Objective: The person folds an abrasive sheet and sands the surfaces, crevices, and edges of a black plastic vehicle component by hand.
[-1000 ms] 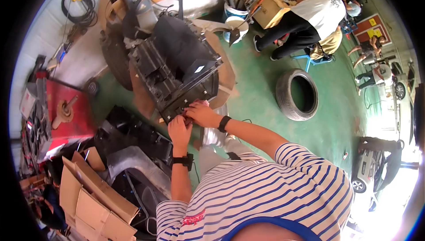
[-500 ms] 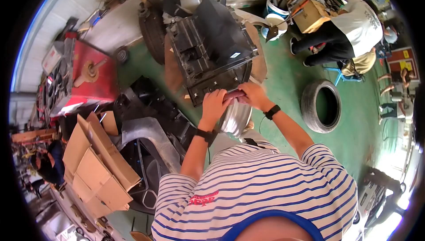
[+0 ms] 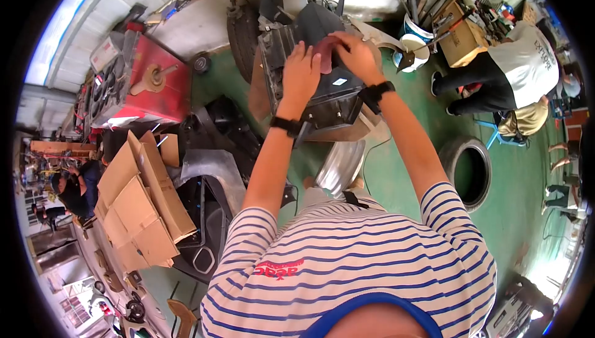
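Note:
A dark red cloth hangs between my hands over the black plastic car part. My right hand has its fingers closed on the cloth's upper edge. My left hand is at the cloth's left side, fingers stretched out and apart over the ribbed part of the black piece. Below the black part, a shiny silver metal piece stands near my legs.
A tyre lies on the green floor at right. A person in a white shirt bends beside a cardboard box. Folded cardboard and a red machine are at left; a white bucket stands behind.
Both hands have moved up and forward from the near edge of the black part to over its middle, with the cloth. My left hand's fingers have spread off the cloth. The view has shifted.

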